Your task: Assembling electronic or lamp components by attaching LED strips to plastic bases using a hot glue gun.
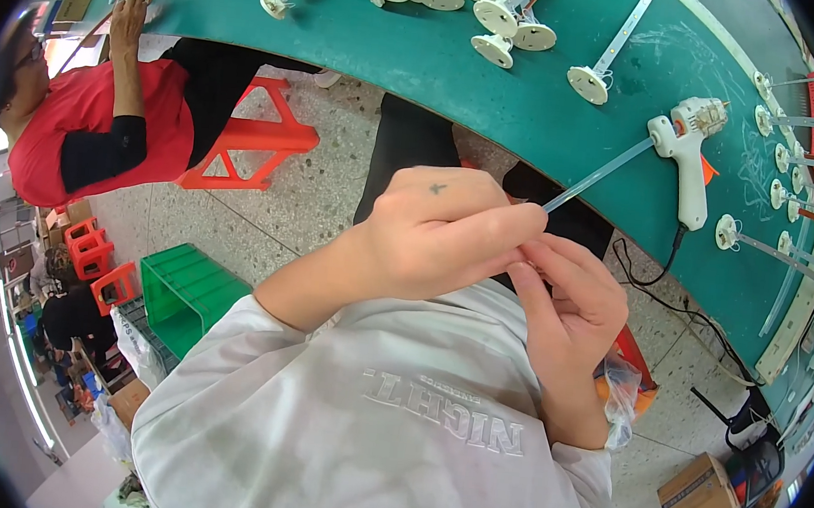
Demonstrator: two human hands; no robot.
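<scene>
My left hand (438,233) and my right hand (566,312) meet in front of my chest, fingertips pinched together. Whatever lies between the fingers is hidden or too small to make out. Beyond them a white glue gun (692,153) lies on the green table (498,97). Its clear glue stick (600,174) slants down toward my left index finger; I cannot tell whether the stick touches it. A crumpled clear plastic bag (623,389) sits by my right wrist.
Several white round-based parts with long strips (505,16) lie along the table's far side, and more (780,190) along its right edge. A person in a red shirt (99,121) sits at left. Orange stool (253,134), green crate (186,293), cardboard box (704,507), black cable (657,276).
</scene>
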